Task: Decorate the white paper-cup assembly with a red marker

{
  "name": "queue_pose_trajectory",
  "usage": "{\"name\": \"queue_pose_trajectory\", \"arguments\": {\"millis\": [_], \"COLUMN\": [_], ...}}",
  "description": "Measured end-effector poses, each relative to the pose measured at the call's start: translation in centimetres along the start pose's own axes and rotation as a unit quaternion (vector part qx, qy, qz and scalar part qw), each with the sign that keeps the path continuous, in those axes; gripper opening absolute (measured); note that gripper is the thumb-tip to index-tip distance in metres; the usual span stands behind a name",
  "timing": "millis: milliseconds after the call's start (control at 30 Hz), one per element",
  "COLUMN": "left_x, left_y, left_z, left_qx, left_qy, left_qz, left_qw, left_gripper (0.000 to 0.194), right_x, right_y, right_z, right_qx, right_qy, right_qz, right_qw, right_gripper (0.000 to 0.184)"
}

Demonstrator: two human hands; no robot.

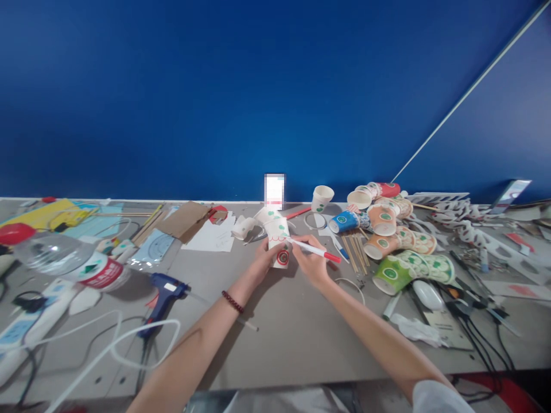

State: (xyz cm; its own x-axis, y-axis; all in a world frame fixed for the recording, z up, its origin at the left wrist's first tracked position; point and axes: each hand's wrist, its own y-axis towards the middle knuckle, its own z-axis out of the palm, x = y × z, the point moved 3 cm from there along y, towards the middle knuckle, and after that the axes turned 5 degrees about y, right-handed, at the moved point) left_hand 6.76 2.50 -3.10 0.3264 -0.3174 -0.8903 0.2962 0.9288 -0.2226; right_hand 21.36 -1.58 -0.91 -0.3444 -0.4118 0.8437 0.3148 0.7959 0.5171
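Observation:
My left hand (260, 259) is closed on white paper cups (279, 230) joined in a short column, with green leaf prints and a red scalloped line. A round red emblem shows on the lowest part. In my right hand (310, 261) is a white marker pen with a red end (331, 257); its tip points at the cup beside the red line. Whether the tip touches the cup is too small to tell. Behind the cups, a phone with a bright, blurred screen (274, 190) stands against the blue wall.
Coloured paper-cup columns (390, 274) lie at the right, near wooden sticks (356, 252) and black cables. A single cup (322, 198) stands at the back. Leftward are a blue glue gun (162, 298), a large water bottle (64, 261), a power strip (32, 330) and cardboard (185, 221).

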Motion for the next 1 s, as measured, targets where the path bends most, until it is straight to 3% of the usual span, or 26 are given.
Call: {"name": "queue_pose_trajectory", "arguments": {"millis": [1000], "left_x": [-0.19], "left_y": [0.02], "left_z": [0.08], "left_qx": [0.022], "left_qy": [-0.043], "left_qz": [-0.016], "left_qw": [0.999], "left_gripper": [0.045], "right_x": [0.42], "right_y": [0.17], "right_z": [0.15], "right_qx": [0.024], "right_qy": [0.061], "right_qz": [-0.001], "right_qw": [0.998], "right_gripper": [0.005]}}
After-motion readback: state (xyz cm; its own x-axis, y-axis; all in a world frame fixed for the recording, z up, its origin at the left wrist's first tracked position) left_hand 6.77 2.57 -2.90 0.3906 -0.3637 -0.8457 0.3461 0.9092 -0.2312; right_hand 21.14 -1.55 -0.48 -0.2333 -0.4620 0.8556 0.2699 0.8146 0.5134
